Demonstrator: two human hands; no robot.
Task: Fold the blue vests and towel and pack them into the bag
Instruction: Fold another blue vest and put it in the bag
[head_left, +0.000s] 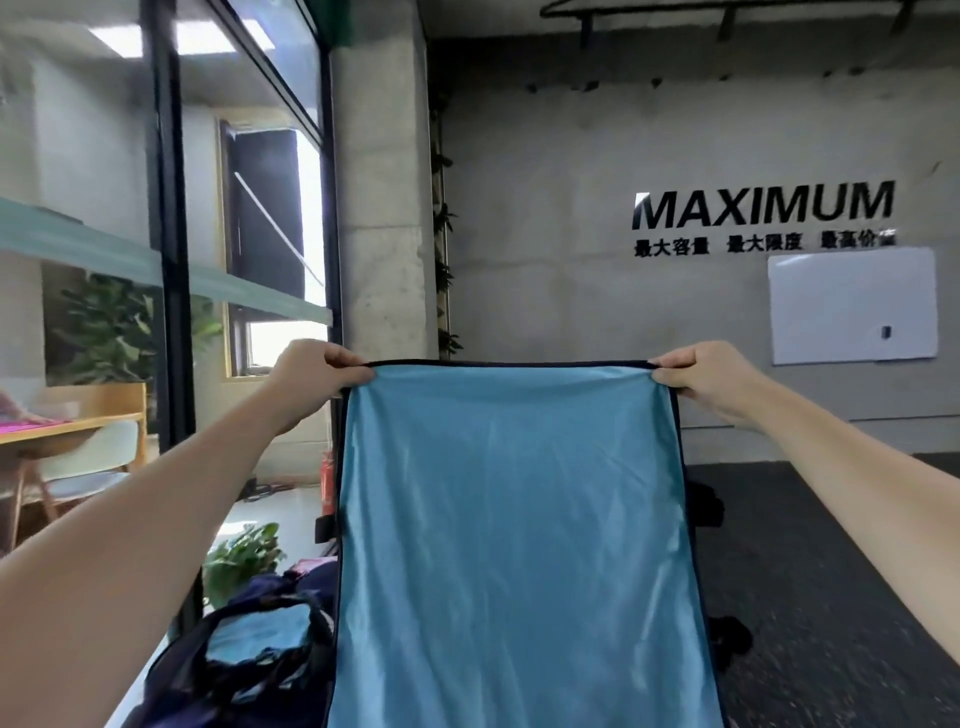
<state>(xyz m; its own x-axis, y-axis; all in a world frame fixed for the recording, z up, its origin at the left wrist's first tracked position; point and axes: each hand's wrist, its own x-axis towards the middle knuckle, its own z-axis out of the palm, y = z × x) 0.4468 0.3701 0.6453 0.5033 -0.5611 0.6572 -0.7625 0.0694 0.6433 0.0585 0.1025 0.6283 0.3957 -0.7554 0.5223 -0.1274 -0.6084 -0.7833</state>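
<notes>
Dark navy fabric forms the open bag (244, 670) at near left, light-blue folded cloth (260, 636) showing inside its mouth. A person's left hand (311, 371) pinches the top left corner of a light-blue, dark-edged rectangular towel (514, 545), which hangs stretched flat in mid-air at centre. The right hand (711, 376) pinches the towel's top right corner, fingers curled over the hem. Far right, black lettering (762, 205) and a whiteboard (852, 306) mark the grey concrete wall (545, 208).
</notes>
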